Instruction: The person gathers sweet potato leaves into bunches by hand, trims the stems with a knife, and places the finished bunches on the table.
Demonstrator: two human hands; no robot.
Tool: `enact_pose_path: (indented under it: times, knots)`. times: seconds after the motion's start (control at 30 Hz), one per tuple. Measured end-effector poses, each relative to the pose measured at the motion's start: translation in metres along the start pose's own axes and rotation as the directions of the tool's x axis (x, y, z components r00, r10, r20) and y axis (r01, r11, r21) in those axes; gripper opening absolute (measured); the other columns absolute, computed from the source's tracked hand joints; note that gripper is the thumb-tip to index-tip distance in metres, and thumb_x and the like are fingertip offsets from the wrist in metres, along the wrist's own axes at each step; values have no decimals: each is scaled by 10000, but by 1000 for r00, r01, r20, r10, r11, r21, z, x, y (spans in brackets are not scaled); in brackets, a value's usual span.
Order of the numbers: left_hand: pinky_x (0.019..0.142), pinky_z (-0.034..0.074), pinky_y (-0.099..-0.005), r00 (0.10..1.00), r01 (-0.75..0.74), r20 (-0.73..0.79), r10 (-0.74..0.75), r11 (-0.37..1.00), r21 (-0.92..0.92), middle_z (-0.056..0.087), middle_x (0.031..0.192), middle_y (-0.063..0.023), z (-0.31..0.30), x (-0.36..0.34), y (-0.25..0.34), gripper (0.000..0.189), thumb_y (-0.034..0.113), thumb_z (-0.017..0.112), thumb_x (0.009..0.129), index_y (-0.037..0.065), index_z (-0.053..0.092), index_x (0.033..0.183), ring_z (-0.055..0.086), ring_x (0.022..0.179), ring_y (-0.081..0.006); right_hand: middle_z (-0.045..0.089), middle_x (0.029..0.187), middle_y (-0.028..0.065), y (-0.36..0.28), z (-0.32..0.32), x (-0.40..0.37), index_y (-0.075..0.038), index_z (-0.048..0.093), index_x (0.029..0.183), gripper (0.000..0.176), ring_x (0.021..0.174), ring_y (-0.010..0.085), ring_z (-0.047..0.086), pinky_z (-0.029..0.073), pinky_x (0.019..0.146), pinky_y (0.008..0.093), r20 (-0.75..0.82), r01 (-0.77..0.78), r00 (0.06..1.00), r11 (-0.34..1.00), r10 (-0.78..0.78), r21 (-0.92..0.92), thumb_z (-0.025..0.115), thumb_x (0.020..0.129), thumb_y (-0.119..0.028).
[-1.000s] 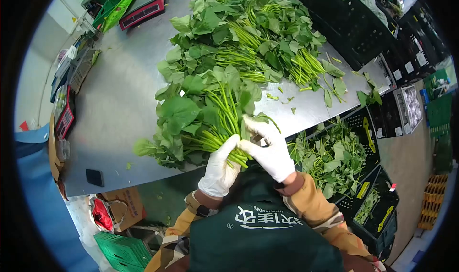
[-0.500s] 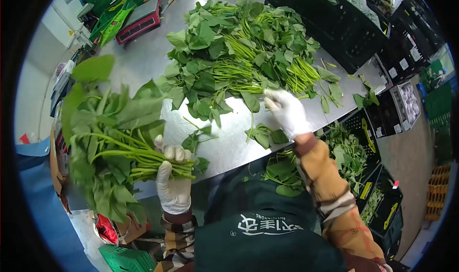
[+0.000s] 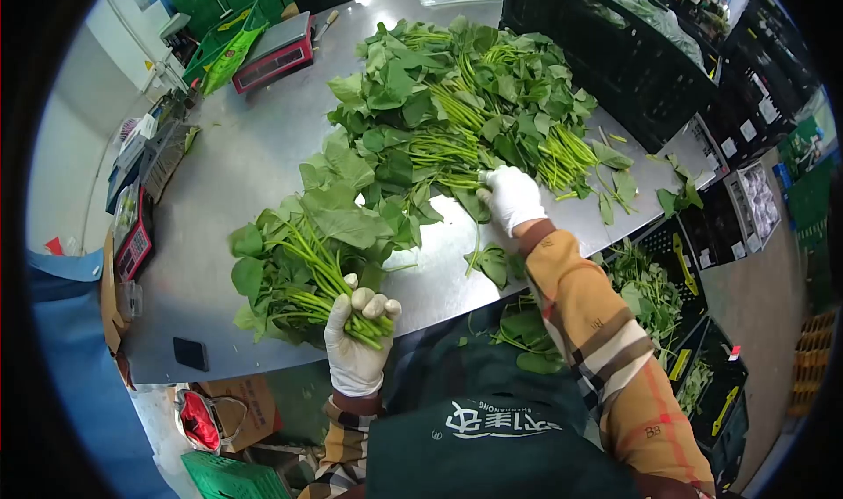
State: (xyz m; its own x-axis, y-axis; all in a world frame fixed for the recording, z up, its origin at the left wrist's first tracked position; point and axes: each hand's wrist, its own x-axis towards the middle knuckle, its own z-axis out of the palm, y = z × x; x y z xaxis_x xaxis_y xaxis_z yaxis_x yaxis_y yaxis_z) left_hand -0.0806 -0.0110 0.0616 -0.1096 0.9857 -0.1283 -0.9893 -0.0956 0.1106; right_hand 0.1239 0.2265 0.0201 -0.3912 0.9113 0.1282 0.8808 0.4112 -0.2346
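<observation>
Head view, looking down on a steel table (image 3: 228,157). The left hand (image 3: 358,345), in a white glove, is at about 7 o'clock on the table's near edge. Its fingers are closed tight around the stem ends of a bundle of greens (image 3: 299,262), whose leaves fan out toward 10 o'clock and rest on the steel.

The right hand (image 3: 511,196), also gloved, reaches to about 1 o'clock from the bundle. It lies on the near edge of the pile of greens (image 3: 457,86) with its fingers bent onto a few stems. Whether they have closed on those stems cannot be told.

The pile fills the table from the centre to 12 o'clock. A few loose leaves (image 3: 492,262) lie at the near edge, between the two hands. A red scale (image 3: 277,47) stands at 11 o'clock and a black crate (image 3: 606,43) at 1 o'clock. A lower crate (image 3: 672,236) holding leaves sits off the table at 4 o'clock.

Judged from how things lie, one bundle is gathered and in hand. By far the greater part of the greens is loose in the pile, so the work looks to be at an early stage.
</observation>
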Motion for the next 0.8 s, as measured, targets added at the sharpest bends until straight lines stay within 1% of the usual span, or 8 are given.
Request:
enact_pose_path:
  times: [0.2, 0.33, 0.4, 0.47, 0.53, 0.67, 0.73, 0.8]
  knots:
    - [883, 400, -365, 997, -72, -23, 73, 997, 15, 479, 807, 9, -2, -4, 3, 227, 147, 559, 946, 78, 535, 1161, 497, 800, -148, 657, 781, 179, -6, -33, -33, -64, 713, 902, 245, 747, 358, 637, 496, 678, 426, 185, -49, 983, 947, -11, 317, 652, 823, -288]
    - [855, 415, -357, 994, -99, -45, 101, 994, 37, 503, 833, -1, -7, -1, 6, 263, 144, 549, 955, 64, 526, 1204, 500, 804, -151, 678, 730, 127, 24, -63, -79, -19, 712, 922, 227, 634, 216, 635, 489, 607, 332, 163, -140, 984, 878, 72, 458, 663, 845, -227]
    - [856, 413, -357, 993, -89, -77, 94, 994, 66, 508, 842, -4, -6, 2, 3, 301, 143, 548, 956, 57, 513, 1242, 500, 805, -154, 662, 727, 16, 34, -76, -94, 23, 702, 893, 178, 621, 68, 576, 437, 548, 224, 201, -213, 977, 270, 70, 939, 633, 890, -141]
    - [849, 410, -359, 993, -73, -83, 78, 995, 69, 512, 856, -13, -4, 3, -3, 353, 144, 557, 950, 50, 491, 1284, 496, 815, -158, 656, 728, 15, 46, -78, -101, 7, 700, 892, 162, 619, 66, 570, 426, 551, 204, 358, -374, 926, 169, 119, 912, 638, 882, -143]
    - [845, 408, -358, 996, -54, -62, 61, 992, 116, 513, 864, -15, 0, 6, -7, 357, 146, 567, 944, 48, 494, 1279, 493, 823, -159, 678, 801, 21, 60, -56, -105, -7, 704, 920, 177, 624, 55, 541, 435, 593, 204, 360, -379, 916, 682, 179, 625, 648, 885, -171]
    - [854, 413, -370, 997, -67, -29, 74, 978, 196, 497, 892, -26, 5, 5, -13, 385, 158, 586, 928, 37, 476, 1277, 471, 853, -174, 659, 775, 24, 52, -97, -117, -17, 682, 935, 148, 650, 70, 553, 444, 589, 214, 114, -75, 989, -352, 90, 933, 636, 908, -155]
    - [857, 412, -369, 999, -47, -3, 48, 984, 174, 483, 881, -28, 7, 4, -17, 357, 133, 610, 907, 46, 483, 1229, 454, 841, -173, 647, 806, 27, 67, -79, -112, -15, 670, 974, 147, 646, 70, 539, 434, 603, 192, 171, -222, 964, 262, 204, 939, 615, 923, -142]
    - [863, 411, -370, 1000, -28, 10, 27, 985, 168, 478, 881, -24, 10, 5, -20, 345, 115, 623, 894, 51, 486, 1204, 444, 835, -171, 640, 811, 12, 69, -71, -114, -16, 677, 980, 152, 650, 61, 530, 421, 606, 182, 250, -284, 939, 125, 235, 951, 624, 919, -145]
